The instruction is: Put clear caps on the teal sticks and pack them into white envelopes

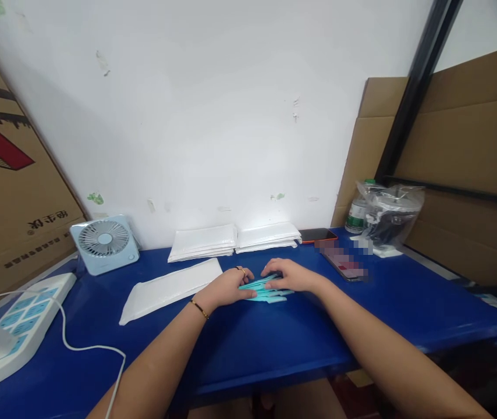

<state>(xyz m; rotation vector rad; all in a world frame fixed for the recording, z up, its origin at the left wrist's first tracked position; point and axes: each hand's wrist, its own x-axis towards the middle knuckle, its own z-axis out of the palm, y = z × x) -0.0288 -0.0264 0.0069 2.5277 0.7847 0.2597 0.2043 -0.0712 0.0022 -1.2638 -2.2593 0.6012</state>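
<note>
Thin turquoise strips [261,289] are lying in a small, loose bunch around the middle of the bench [270,349], between its front and back edges. They are overlapping and fanning out, with their ends sticking out unevenly at the right, so the bunch seems gathered but not squared up. Of the flat white padded mailers, some are sitting in two low stacks, a left stack [202,240] and a right stack [268,234], side by side along the back edge, while a single white mailer [170,288] is lying apart, slanting in front of the left stack; whether any are filled cannot be told. The strips are lying between the two hands and touching both: the left hand [230,286] is half curling at their left end, its thumb resting over them, and the right hand [290,275] is arching over their right part, fingers bent. How firmly either is gripping cannot be told. Farther out, an orange-edged phone [318,235] is lying at the back edge, with another phone [343,262] nearer, a bottle [355,215] and a clear plastic bag [394,218] are standing towards the back right corner, and a blue fan [105,241] and a power strip [43,314] are occupying the left side.
</note>
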